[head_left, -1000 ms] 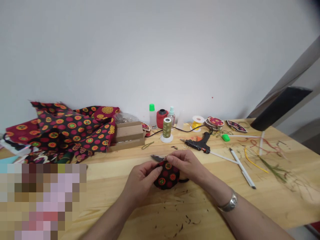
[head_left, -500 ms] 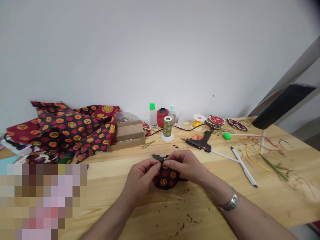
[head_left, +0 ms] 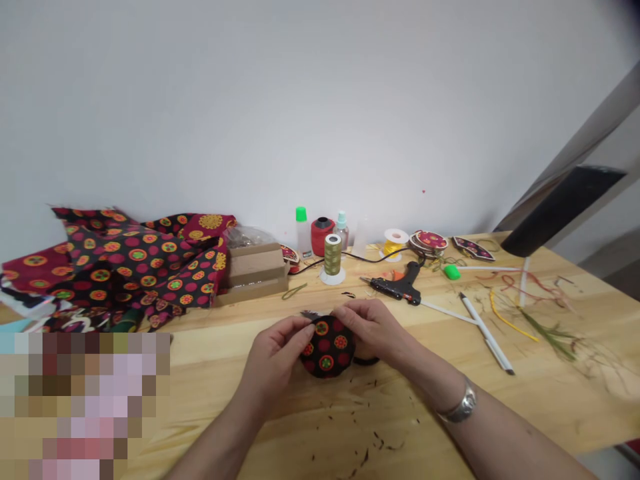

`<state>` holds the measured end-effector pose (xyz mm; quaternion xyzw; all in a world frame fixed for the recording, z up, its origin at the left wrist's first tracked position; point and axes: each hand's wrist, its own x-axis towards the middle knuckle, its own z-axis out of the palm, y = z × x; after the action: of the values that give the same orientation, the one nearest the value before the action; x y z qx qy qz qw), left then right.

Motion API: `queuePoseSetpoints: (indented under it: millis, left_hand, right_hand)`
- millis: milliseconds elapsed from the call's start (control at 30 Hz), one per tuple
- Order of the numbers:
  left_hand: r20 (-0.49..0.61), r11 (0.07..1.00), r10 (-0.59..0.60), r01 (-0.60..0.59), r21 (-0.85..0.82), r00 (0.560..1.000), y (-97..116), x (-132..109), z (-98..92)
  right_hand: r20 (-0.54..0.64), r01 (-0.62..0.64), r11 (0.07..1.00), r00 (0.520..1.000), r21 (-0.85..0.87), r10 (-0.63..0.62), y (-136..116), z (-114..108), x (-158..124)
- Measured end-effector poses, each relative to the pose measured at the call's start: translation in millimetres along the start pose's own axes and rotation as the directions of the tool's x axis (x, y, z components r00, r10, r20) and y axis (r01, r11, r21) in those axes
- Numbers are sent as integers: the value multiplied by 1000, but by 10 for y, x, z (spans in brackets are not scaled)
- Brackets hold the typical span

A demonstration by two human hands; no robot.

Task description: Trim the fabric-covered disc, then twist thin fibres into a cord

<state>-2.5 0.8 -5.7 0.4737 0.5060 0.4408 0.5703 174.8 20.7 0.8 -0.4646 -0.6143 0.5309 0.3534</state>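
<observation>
Left grip (head_left: 280, 350) and right grip (head_left: 373, 327): both pinched on one fabric disc (head_left: 327, 350), between them above the table (head_left: 225, 400).
Nearest me, dark scraps (head_left: 379, 440), too fine to count; the disc is already round, whether its edge is finished I cannot tell. Beyond, I count one white pen (head_left: 483, 327), one glue gun (head_left: 400, 287), one olive spool (head_left: 333, 259), one yellow spool (head_left: 393, 247), one red cone (head_left: 321, 241).

Disc (head_left: 327, 348) black, orange-green floral; pen (head_left: 486, 332) white.
</observation>
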Motion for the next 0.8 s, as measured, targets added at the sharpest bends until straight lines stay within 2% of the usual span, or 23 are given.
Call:
queuePoseSetpoints:
  millis: [100,200,467,667,800]
  left_hand:
    - [-51,994,-49,43,-99,997,-4,5,-11]
    - [-25,987,-78,74,-141,997,-9,-5,-13]
    - [51,1000,-1,2,-16,999,32,3,53]
    - [-80,990,-68,57,-130,994,34,23,67]
    - [-104,983,-74,55,-178,992,21,28,57]
  right_hand:
    - [-12,-27,999,1000,21,27,37,3,12]
    - [-36,-59,998,998,32,60,75,13,13]
    - [62,-29,998,998,-49,32,29,11,-33]
    - [-40,-11,1000,999,-15,11,42,-50,25]
    - [-5,-35,998,999,46,35,56,-22,32]
